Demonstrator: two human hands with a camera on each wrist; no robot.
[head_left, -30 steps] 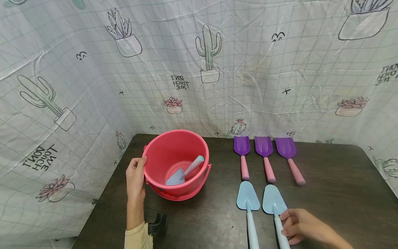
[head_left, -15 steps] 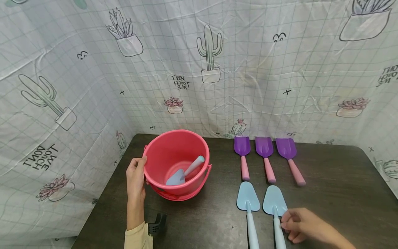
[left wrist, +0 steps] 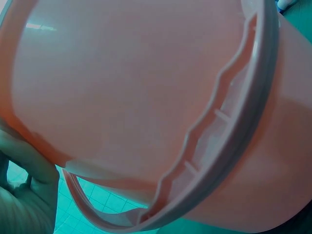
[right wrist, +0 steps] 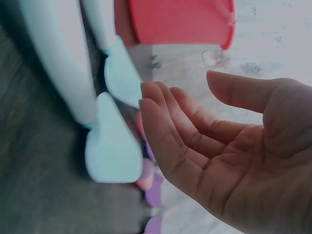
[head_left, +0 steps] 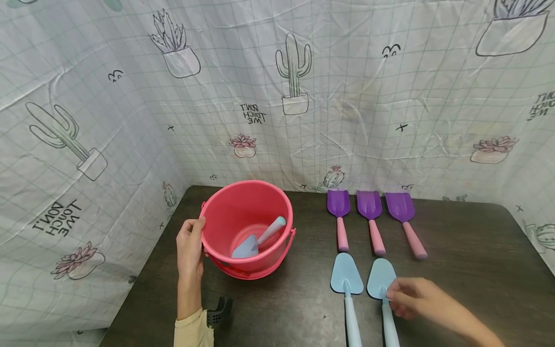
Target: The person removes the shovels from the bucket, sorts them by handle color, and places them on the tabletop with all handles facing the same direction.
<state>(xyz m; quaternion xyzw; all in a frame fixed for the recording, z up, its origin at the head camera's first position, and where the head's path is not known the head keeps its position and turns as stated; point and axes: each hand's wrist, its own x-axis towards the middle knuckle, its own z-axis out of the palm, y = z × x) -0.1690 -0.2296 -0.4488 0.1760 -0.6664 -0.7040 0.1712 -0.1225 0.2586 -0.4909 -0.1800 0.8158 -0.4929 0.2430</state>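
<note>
My left hand (head_left: 189, 246) grips the left rim of a pink bucket (head_left: 247, 202), which tilts toward me. Inside the bucket lies a light blue trowel (head_left: 246, 247), its handle leaning on the right wall. Over the neck of the right-hand light blue trowel (head_left: 381, 277) hovers my right hand (head_left: 414, 300). In the right wrist view its fingers (right wrist: 180, 131) are loosely bent and hold nothing, with a gap between thumb and fingertips. Another light blue trowel (head_left: 346, 274) lies parallel on its left, blade pointing away from me.
Behind the trowels lie a left purple shovel (head_left: 338, 203), a middle purple shovel (head_left: 369, 206) and a right purple shovel (head_left: 400, 207), all with pink handles. A patterned cloth (head_left: 364, 96) encloses the dark table (head_left: 468, 250) at the back and sides.
My right hand has come off the right-hand trowel's handle and shifted slightly up and left toward its blade. My left hand and the bucket have stayed put.
</note>
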